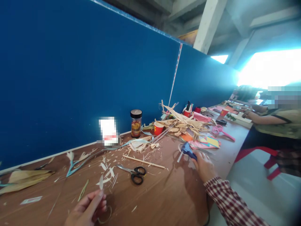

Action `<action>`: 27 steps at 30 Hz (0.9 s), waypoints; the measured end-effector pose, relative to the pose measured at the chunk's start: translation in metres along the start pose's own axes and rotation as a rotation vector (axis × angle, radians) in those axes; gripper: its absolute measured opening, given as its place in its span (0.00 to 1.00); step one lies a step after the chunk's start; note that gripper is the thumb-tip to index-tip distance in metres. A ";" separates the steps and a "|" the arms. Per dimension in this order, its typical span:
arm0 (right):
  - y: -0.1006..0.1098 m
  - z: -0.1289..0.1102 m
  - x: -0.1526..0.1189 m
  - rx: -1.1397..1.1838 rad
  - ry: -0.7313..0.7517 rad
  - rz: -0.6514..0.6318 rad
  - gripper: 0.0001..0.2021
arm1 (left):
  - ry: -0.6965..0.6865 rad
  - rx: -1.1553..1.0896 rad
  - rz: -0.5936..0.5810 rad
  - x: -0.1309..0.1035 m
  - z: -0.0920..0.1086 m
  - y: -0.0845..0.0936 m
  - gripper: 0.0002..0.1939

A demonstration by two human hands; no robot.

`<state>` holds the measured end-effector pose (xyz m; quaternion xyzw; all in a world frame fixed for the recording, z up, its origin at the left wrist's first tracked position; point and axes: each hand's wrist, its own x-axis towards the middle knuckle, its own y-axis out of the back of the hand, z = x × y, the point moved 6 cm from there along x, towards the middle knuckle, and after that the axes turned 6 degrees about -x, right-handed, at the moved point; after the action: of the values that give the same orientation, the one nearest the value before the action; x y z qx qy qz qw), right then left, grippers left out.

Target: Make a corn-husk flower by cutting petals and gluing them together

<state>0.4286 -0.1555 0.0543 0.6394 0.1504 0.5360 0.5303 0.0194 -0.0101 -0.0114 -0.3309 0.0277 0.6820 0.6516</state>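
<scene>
My left hand (90, 205) is cut off at the wrist by the bottom edge, and the far side of the small pale piece (101, 182) under my fingertips cannot be seen. My right palm and fingers hide most of the handle of the blue tool (188, 150), and my checked sleeve (231, 201) runs out of view at the bottom. Blocky pixels cover a white object (109, 131) by the blue wall and the upper part of a person (272, 119), whose side is cut off at the right edge. What that person handles is too small and blurred to tell. Glare washes out the window (272, 69). A dried husk (25, 180) is cut off at the left.
</scene>
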 end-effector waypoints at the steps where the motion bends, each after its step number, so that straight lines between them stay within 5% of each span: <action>1: 0.003 0.003 -0.001 0.018 -0.002 0.023 0.09 | -0.001 0.002 0.002 0.000 0.000 0.000 0.22; 18: 0.055 0.011 -0.004 0.264 0.044 0.298 0.11 | -0.035 -0.022 -0.012 -0.007 0.002 -0.006 0.19; 22: 0.068 -0.014 -0.011 0.396 0.076 0.275 0.11 | 0.060 -0.062 -0.095 -0.037 0.000 -0.044 0.15; 27: 0.070 -0.056 -0.028 0.540 0.146 0.196 0.11 | 0.186 -0.037 -0.370 -0.068 -0.018 -0.125 0.07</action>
<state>0.3443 -0.1748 0.0908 0.7286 0.2630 0.5697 0.2746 0.1354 -0.0596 0.0566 -0.4036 0.0139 0.5176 0.7543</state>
